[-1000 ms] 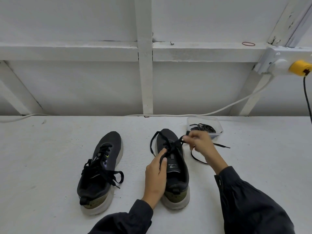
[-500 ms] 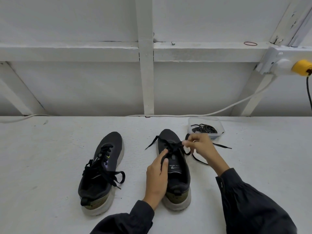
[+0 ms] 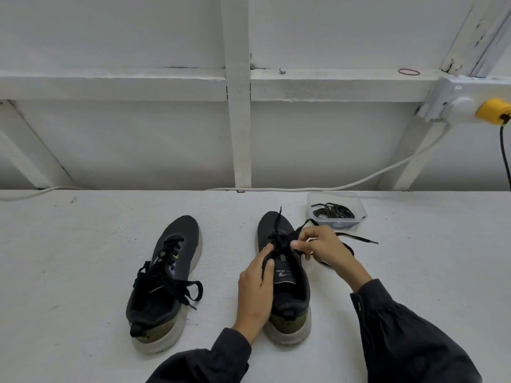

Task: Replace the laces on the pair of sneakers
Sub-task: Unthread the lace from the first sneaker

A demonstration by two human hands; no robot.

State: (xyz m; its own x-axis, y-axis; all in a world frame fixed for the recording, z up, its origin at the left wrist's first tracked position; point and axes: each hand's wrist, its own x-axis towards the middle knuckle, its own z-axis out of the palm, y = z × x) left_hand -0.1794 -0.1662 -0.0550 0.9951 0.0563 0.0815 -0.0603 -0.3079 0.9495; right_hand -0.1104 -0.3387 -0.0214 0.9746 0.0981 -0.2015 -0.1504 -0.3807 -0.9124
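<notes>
1. Head view, nearest first: two dark sleeves come in over the table's (image 3: pixel 83 272) near edge.
2. The left hand (image 3: pixel 255 283) lies along the left side of the right-hand sneaker (image 3: pixel 290 302). Its fingers are stretched almost straight, with the thumb on the tongue and the index tip at the lace crossing. It presses the shoe steady and grips nothing.
3. The right hand (image 3: pixel 318 246) is curled, and its thumb and fingertips pinch the lace (image 3: pixel 279 239) just beside the lower eyelets.
4. That sneaker stands heel toward the near edge, about mid-table. Only its lowest eyelets carry lace: one end lies over the toe and the other trails onto the table behind the right hand.
5. The left-hand sneaker (image 3: pixel 163 280), toward the left, is fully laced with a loose bow and looks untouched.
6. Near the far edge, right of the toes, a clear tub (image 3: pixel 359 208) holds a coil of spare laces (image 3: pixel 333 211).
7. I judge the job to be at an early stage. Whether this lace is the old one coming out or a fresh one going in, I cannot tell. Either way most of this shoe is left, and all of the other.
</notes>
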